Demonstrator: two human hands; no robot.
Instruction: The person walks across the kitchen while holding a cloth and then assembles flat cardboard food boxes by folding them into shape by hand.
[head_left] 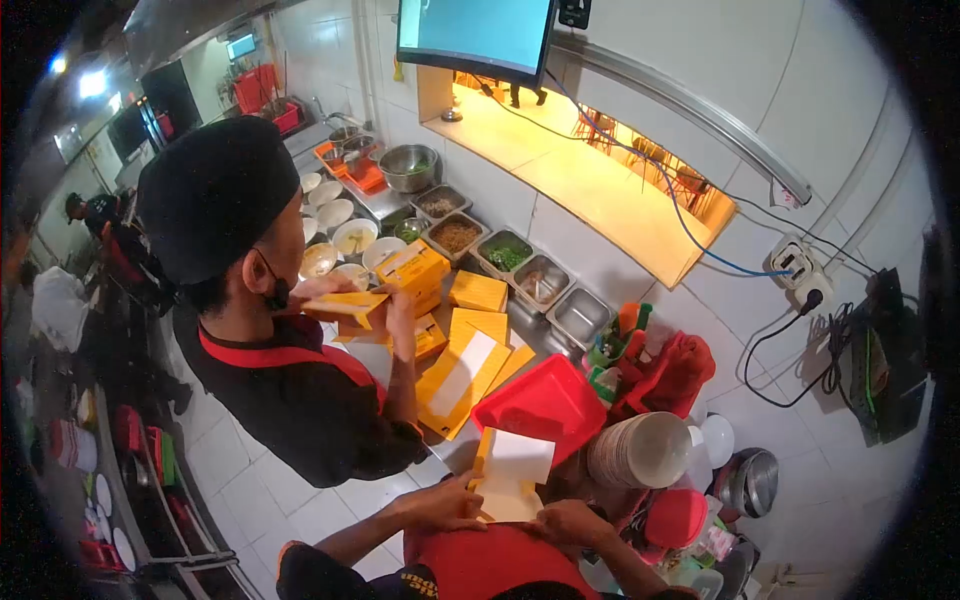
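A partly folded yellow cardboard takeaway box is held low in front of my red apron, its pale inside and a white flap turned upward. My left hand grips its left side, fingers closed on the card. On the other side, my right hand pinches the lower right edge. Beyond it lies a red tray. Flat yellow box blanks are piled to the tray's left, some with white panels.
A co-worker in a black cap stands at the left, holding another yellow box. Folded boxes, steel pans of food and white bowls line the counter. Stacked bowls and a red basket stand at right.
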